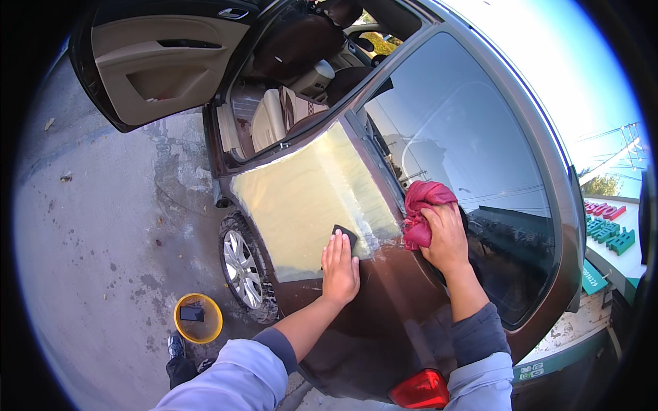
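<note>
My left hand [340, 272] lies with straight fingers on a small black piece of sandpaper [348, 235], pressing it to the car's rear side panel. This panel carries a broad, pale yellow filler patch [301, 195] with greyish, smeared edges, and the sandpaper is at its lower right part. My right hand [447, 240] grips a bunched red cloth [430, 197] beside the rear window, just right of the patch. Bare brown paint [336, 329] shows below the patch, towards me.
The car's rear door [164, 65] stands wide open at the upper left, showing beige seats. Below the patch is the rear wheel [241, 267]. On the concrete ground [116, 226] a yellow bucket [220, 319] holds a dark flat piece. A red tail light [421, 389] is nearest me.
</note>
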Tool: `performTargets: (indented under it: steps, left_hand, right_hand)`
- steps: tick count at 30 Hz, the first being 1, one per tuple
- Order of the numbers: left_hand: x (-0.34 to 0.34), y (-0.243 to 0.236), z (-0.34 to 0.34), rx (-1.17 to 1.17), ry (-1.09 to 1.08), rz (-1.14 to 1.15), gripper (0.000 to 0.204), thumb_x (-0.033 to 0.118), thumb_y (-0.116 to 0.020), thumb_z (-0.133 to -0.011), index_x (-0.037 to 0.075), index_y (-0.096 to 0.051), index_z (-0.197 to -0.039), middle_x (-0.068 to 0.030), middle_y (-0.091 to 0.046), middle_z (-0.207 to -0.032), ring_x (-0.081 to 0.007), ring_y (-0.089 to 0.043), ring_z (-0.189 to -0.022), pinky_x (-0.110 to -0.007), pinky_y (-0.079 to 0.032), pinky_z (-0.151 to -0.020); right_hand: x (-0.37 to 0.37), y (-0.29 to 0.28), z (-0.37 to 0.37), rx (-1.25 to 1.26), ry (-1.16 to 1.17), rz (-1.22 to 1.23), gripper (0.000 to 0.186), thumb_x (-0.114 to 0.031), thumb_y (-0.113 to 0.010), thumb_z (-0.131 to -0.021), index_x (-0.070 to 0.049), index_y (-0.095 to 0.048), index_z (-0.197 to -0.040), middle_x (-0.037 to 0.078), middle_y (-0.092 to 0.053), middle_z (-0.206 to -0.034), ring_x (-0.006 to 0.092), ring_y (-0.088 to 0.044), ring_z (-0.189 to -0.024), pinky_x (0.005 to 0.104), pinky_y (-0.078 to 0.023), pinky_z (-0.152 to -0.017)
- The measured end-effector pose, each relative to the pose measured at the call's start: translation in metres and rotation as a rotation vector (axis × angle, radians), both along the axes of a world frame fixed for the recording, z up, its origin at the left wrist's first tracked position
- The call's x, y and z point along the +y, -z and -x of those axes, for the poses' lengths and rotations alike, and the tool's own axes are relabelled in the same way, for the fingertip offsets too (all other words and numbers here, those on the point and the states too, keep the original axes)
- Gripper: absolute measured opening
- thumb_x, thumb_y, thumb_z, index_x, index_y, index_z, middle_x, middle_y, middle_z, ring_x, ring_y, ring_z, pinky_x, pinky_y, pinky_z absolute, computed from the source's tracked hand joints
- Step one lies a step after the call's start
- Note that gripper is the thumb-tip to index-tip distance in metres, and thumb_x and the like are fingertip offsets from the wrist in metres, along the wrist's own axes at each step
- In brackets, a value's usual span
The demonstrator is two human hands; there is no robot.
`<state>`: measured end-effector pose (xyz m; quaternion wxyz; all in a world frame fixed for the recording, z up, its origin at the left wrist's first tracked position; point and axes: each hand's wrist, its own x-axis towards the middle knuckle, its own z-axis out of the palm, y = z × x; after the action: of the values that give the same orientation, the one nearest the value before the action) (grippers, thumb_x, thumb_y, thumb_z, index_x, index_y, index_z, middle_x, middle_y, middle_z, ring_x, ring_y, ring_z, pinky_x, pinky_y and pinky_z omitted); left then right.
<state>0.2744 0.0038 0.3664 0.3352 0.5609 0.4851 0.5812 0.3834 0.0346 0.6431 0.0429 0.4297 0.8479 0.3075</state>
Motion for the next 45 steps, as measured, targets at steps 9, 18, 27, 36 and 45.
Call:
performTargets:
  steps: [9,18,27,36,45]
  left_hand:
    - [-0.001,0.038,-0.008,0.096,0.090,-0.021,0.106,0.061,-0.061,-0.103,-0.006,-0.014,-0.172,-0.0310,-0.013,-0.178,-0.0482,-0.012,-0.166,-0.059,-0.012,-0.133]
    - [0.153,0.011,0.046,-0.013,-0.100,-0.060,0.095,0.057,-0.046,-0.109,-0.008,-0.015,-0.171,-0.0304,-0.014,-0.179,-0.0435,-0.009,-0.169,-0.054,-0.007,-0.136]
    - [0.042,0.013,0.005,0.048,0.040,-0.092,0.101,0.058,-0.055,-0.107,-0.006,-0.013,-0.172,-0.0293,-0.013,-0.180,-0.0448,-0.010,-0.168,-0.056,-0.007,-0.136]
    - [0.223,0.022,0.077,0.050,-0.133,-0.016,0.100,0.062,-0.049,-0.107,-0.004,-0.012,-0.173,-0.0249,-0.012,-0.181,-0.0390,-0.010,-0.169,-0.050,-0.006,-0.138]
    - [0.053,0.004,0.022,0.023,0.043,-0.128,0.104,0.061,-0.058,-0.103,-0.006,-0.017,-0.172,-0.0278,-0.017,-0.180,-0.0419,-0.012,-0.169,-0.055,-0.009,-0.136]
  right_hand:
    - [0.054,0.029,0.030,0.049,-0.100,0.123,0.078,-0.018,-0.095,-0.054,-0.011,-0.072,-0.128,0.012,-0.063,-0.120,0.0378,-0.062,-0.122,0.0622,-0.041,-0.122]
    - [0.074,0.043,0.032,0.075,-0.150,0.028,0.075,-0.008,-0.086,-0.064,-0.011,-0.070,-0.137,0.016,-0.062,-0.134,0.0411,-0.060,-0.131,0.0626,-0.040,-0.123]
    - [0.072,0.043,0.033,0.062,-0.170,0.030,0.069,-0.008,-0.082,-0.074,-0.011,-0.068,-0.142,0.021,-0.059,-0.144,0.0453,-0.056,-0.138,0.0661,-0.036,-0.124]
    - [0.075,0.046,0.031,0.056,-0.173,0.016,0.069,-0.010,-0.081,-0.072,-0.010,-0.069,-0.140,0.021,-0.061,-0.139,0.0446,-0.058,-0.134,0.0683,-0.036,-0.123]
    - [0.075,0.044,0.037,0.037,-0.149,0.019,0.068,-0.010,-0.081,-0.071,-0.009,-0.069,-0.138,0.021,-0.062,-0.138,0.0441,-0.059,-0.132,0.0679,-0.038,-0.121]
